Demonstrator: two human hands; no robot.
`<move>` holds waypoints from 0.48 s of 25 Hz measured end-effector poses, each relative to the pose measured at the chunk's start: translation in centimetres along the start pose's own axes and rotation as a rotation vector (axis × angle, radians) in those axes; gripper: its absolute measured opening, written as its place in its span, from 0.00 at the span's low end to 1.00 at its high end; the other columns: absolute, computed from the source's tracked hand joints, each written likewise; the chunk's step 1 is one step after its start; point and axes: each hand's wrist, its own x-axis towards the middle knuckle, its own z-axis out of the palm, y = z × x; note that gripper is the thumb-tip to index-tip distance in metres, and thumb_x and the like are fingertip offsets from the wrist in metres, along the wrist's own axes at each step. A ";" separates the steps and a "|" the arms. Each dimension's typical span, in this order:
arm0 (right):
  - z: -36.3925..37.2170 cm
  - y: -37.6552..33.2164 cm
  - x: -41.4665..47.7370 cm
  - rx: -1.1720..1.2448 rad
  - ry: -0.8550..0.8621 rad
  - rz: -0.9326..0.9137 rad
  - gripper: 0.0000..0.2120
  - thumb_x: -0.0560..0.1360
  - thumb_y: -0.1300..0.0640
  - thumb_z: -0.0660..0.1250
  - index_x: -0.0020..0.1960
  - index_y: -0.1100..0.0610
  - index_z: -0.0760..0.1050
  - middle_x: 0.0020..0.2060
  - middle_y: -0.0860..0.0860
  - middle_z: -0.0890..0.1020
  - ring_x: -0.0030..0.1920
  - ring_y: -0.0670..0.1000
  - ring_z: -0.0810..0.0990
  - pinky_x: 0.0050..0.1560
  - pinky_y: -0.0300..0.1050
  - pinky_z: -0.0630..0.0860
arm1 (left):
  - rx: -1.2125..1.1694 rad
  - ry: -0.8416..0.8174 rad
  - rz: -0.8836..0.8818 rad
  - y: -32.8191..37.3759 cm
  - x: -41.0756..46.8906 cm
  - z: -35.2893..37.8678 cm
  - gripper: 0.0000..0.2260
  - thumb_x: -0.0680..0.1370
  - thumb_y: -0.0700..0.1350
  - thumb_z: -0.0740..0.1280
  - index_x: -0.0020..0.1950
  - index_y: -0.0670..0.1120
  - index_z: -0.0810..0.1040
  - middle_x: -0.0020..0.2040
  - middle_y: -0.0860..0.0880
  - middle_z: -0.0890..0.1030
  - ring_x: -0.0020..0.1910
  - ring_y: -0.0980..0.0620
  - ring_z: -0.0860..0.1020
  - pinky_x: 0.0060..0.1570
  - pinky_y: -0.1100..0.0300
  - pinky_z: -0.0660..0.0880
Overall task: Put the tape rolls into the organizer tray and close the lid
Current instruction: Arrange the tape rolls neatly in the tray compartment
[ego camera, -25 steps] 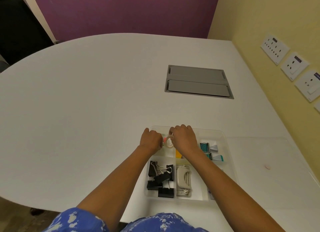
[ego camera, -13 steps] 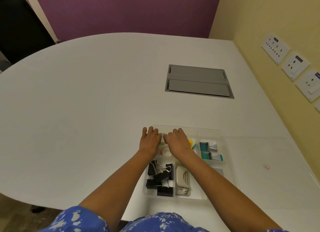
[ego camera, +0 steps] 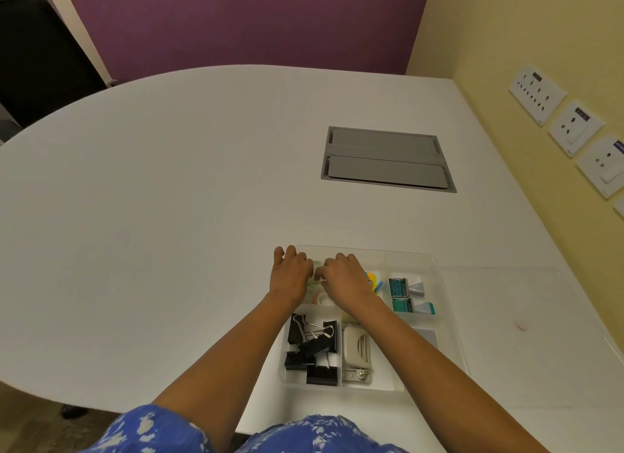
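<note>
**Settling tape into a crowded tray: where it could slip**

Starting nearest us, we see the organizer tray (ego camera: 449,351) on the white bench (ego camera: 152,233), its near compartments already packed with black binder clips (ego camera: 312,348) and a beige stapler (ego camera: 357,349). Past those, a tape roll (ego camera: 321,298) lies in the far-left compartment, half hidden between our wrists. Above it our left hand (ego camera: 292,277) and right hand (ego camera: 344,280) meet knuckle to knuckle, fingers curled inward and close together over something small and pale; we cannot tell whether they pinch a second roll or merely press it down.

We judge the risk to lie right here. A roll set on edge could tip and ride above the tray's rim, and then the lid would not seat. A sleeve or forearm dragging back could catch the clips and spill them.

Further right, the clear lid (ego camera: 526,317) lies flat on the bench beside the tray. It is nearly invisible against the white surface, so a careless reach may knock it toward the bench edge.
</note>
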 end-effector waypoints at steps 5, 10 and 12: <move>-0.7 0.2 1.0 0.043 0.072 0.078 0.13 0.79 0.60 0.59 0.60 0.54 0.77 0.58 0.53 0.79 0.60 0.55 0.72 0.60 0.47 0.65 | -0.036 0.091 -0.026 -0.4 0.4 0.2 0.11 0.77 0.39 0.64 0.57 0.47 0.80 0.64 0.48 0.74 0.68 0.48 0.64 0.69 0.50 0.53; -0.2 -0.6 1.4 -0.036 0.017 0.046 0.12 0.77 0.58 0.63 0.60 0.54 0.78 0.57 0.53 0.79 0.61 0.56 0.71 0.62 0.49 0.65 | -0.042 0.107 -0.048 -0.1 0.2 0.6 0.09 0.78 0.44 0.64 0.55 0.50 0.81 0.69 0.48 0.70 0.74 0.48 0.58 0.74 0.48 0.47; 0.2 -0.7 1.3 -0.070 -0.008 0.044 0.12 0.77 0.57 0.64 0.59 0.55 0.79 0.57 0.54 0.79 0.61 0.56 0.71 0.62 0.49 0.65 | -0.040 0.125 -0.067 -0.1 0.0 0.9 0.08 0.79 0.45 0.64 0.54 0.49 0.82 0.70 0.48 0.68 0.76 0.47 0.56 0.75 0.48 0.46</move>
